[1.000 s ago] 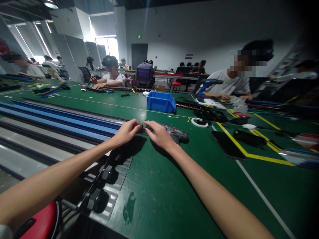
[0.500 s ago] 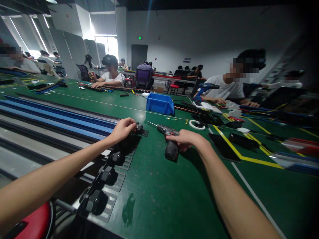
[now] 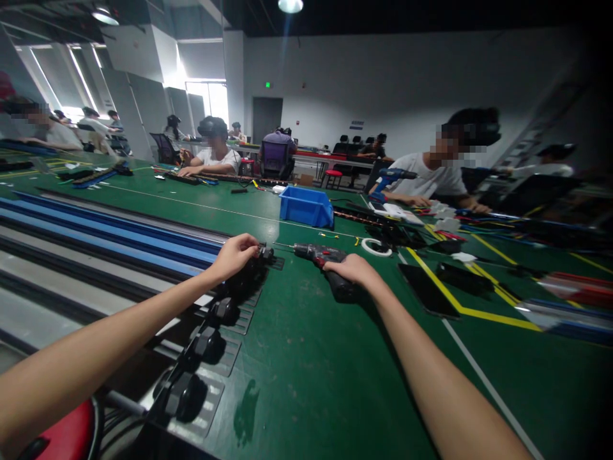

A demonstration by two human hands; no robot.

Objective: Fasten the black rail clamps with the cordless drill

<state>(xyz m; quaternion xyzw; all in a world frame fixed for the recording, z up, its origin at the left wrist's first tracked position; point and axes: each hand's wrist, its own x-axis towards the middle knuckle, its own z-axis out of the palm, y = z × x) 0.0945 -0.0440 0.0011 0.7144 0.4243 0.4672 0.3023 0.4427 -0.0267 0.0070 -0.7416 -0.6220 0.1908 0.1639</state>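
Observation:
My right hand (image 3: 352,269) is wrapped round the grip of a black and red cordless drill (image 3: 318,254). The drill's long thin bit points left, its tip just short of the farthest black fitting (image 3: 267,252). At that fitting my left hand (image 3: 237,253) has its fingers pressed together; what lies between them is too small to make out. More black fittings (image 3: 208,345) on slotted plates stand in a row toward me, at the ends of long blue, black and grey profiles (image 3: 119,229).
Beyond the drill are a blue bin (image 3: 306,206) and a white ring (image 3: 376,247). A dark flat panel (image 3: 426,291) lies at the right. Across the table people in white shirts work, one beside a blue drill (image 3: 390,182). A red stool (image 3: 67,434) is at the lower left.
The drill in my right hand has swung level and moved left, its bit nearer the far fitting. My left hand stays at that fitting. The view has tilted slightly up.

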